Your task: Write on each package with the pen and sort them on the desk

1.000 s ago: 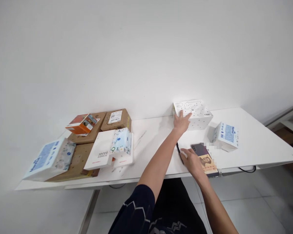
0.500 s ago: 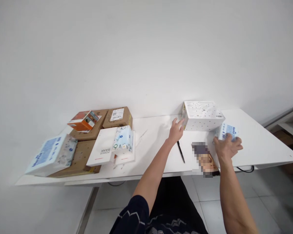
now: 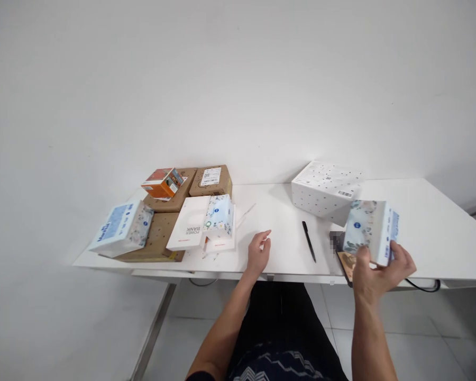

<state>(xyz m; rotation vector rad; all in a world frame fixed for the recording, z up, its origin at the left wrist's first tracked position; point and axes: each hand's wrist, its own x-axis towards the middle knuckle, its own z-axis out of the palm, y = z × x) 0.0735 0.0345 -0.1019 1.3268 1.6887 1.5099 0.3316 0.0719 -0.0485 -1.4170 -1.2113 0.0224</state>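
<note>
My right hand (image 3: pixel 376 272) grips a soft white tissue pack (image 3: pixel 368 230) with blue print, lifted above the table's front right edge. Under it lies a phone (image 3: pixel 344 259), partly hidden by the pack and my hand. My left hand (image 3: pixel 258 252) hovers over the white table (image 3: pixel 277 222) near its front edge, fingers loosely apart and holding nothing. A black pen (image 3: pixel 309 241) lies between my two hands. A white dotted box (image 3: pixel 326 189) stands behind the pen.
At the table's left are brown cardboard boxes (image 3: pixel 211 182), an orange box (image 3: pixel 162 182), a white power bank box (image 3: pixel 189 229), a small tissue pack (image 3: pixel 219 216) and a larger tissue pack (image 3: pixel 122 228). A cable (image 3: pixel 422 287) hangs under the right edge.
My right hand closed on the tissue pack and lifted it toward me. My left hand let go of the white dotted box and drew back to the front edge. The box sits turned.
</note>
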